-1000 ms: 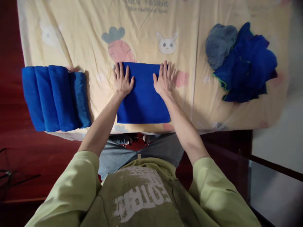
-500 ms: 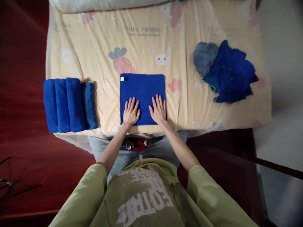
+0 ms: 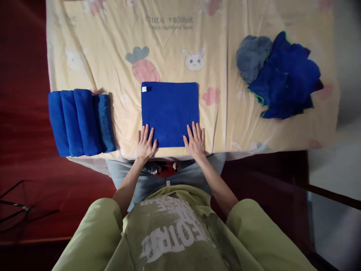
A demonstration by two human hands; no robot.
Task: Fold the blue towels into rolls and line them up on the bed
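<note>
A folded blue towel (image 3: pixel 170 111) lies flat on the yellow cartoon-print sheet (image 3: pixel 220 45), a small white tag at its far left corner. My left hand (image 3: pixel 145 143) rests flat at the towel's near left corner, fingers spread. At the near right corner my right hand (image 3: pixel 195 140) lies flat the same way. Neither hand holds anything.
Several rolled blue towels (image 3: pixel 80 122) lie side by side at the sheet's left edge. A heap of loose blue cloths (image 3: pixel 287 84) with a grey one (image 3: pixel 252 56) sits at the right. Dark red floor runs along the left, and a dark frame stands at the right.
My hands have slid toward me along the towel, from its far corners over its middle to its near corners. The towel stays flat.
</note>
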